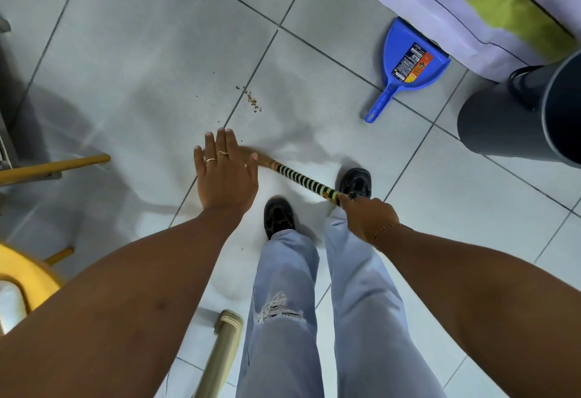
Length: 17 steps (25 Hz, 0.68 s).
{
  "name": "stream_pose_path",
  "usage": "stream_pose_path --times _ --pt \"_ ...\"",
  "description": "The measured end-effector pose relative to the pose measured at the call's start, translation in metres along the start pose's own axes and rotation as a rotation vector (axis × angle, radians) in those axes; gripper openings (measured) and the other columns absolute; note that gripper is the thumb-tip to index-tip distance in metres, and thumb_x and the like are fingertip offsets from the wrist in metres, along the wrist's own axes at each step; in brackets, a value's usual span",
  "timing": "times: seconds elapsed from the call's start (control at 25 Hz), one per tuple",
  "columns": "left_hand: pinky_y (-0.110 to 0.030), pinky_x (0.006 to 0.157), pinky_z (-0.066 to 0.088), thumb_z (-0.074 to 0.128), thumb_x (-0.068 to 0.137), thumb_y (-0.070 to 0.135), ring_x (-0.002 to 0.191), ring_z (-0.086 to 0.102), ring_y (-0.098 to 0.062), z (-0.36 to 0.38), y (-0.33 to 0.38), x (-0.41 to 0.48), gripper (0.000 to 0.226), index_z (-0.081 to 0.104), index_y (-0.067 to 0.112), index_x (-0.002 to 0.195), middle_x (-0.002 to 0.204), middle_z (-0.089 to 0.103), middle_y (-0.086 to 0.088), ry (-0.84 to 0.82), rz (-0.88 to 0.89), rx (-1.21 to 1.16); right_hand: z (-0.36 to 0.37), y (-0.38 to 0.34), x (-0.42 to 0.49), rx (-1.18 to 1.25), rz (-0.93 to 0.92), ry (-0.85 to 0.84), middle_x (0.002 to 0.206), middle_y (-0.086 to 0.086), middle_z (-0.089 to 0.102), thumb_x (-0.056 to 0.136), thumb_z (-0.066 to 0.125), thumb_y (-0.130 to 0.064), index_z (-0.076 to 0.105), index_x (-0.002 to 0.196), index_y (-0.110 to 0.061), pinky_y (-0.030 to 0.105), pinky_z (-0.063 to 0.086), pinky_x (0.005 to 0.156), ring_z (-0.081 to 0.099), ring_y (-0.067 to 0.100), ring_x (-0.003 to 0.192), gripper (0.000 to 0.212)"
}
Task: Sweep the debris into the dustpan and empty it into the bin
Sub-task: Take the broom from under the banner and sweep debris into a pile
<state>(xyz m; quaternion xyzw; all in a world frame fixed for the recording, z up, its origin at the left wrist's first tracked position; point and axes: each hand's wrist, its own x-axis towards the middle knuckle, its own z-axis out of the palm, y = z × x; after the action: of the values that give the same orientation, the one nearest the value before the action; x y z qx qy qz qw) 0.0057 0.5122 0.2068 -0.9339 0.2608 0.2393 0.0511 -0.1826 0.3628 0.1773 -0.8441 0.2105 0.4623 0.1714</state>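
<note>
A small scatter of brown debris point(253, 102) lies on the grey tiled floor near a grout line. My right hand point(366, 216) grips the end of a short broom point(298, 177) with a black-and-yellow banded handle. Its straw head points left and is mostly hidden behind my left hand point(224, 174), which is spread flat with fingers apart, holding nothing. A blue dustpan point(405, 62) with a label sticker lies on the floor at the upper right, handle toward me. The dark grey bin point(515, 117) stands at the right edge.
A white, green and red banner point(465, 7) lies on the floor behind the dustpan. Yellow chair legs point(53, 166) and a yellow seat point(28, 272) are at the left. A beige furniture leg point(220, 356) is near my feet.
</note>
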Motion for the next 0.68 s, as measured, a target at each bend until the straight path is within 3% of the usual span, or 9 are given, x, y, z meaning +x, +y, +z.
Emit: stream_pose_path --times 0.16,0.4,0.52,0.68 --pt "-0.047 0.119 0.01 0.029 0.097 0.039 0.146 0.013 -0.03 -0.003 0.009 0.007 0.063 0.016 0.002 0.146 0.155 0.024 -0.016 0.011 -0.025 0.007 -0.028 0.021 0.019 0.012 0.074 0.021 0.127 0.017 0.056 0.097 0.032 -0.013 0.029 0.145 -0.022 0.043 0.049 0.088 0.058 0.038 0.11 0.049" --pt "-0.048 0.12 0.011 0.028 0.097 0.039 0.146 0.014 -0.031 -0.009 0.025 0.02 0.063 0.017 0.001 0.146 0.155 0.023 -0.016 0.008 -0.093 0.02 -0.057 0.049 0.05 0.102 -0.068 0.188 0.12 0.012 0.059 0.096 0.041 -0.02 0.029 0.146 -0.029 0.037 0.043 0.068 0.061 0.039 0.097 0.052" --pt "-0.048 0.12 0.01 0.028 0.098 0.04 0.146 0.012 -0.03 -0.01 0.042 0.031 0.063 0.016 0.001 0.146 0.156 0.022 -0.015 0.003 -0.133 -0.001 -0.096 0.074 0.08 0.099 -0.049 0.334 0.121 0.015 0.059 0.097 0.042 -0.018 0.032 0.146 -0.026 0.044 0.049 0.076 0.061 0.042 0.099 0.051" --pt "-0.047 0.12 0.009 0.027 0.098 0.04 0.146 0.011 -0.03 -0.01 0.065 0.047 0.063 0.015 0.001 0.146 0.156 0.021 -0.015 -0.006 -0.17 -0.023 -0.151 0.089 0.134 -0.072 0.044 0.317 0.12 0.021 0.06 0.097 0.036 -0.012 0.042 0.139 -0.015 0.046 0.049 0.086 0.058 0.042 0.109 0.042"
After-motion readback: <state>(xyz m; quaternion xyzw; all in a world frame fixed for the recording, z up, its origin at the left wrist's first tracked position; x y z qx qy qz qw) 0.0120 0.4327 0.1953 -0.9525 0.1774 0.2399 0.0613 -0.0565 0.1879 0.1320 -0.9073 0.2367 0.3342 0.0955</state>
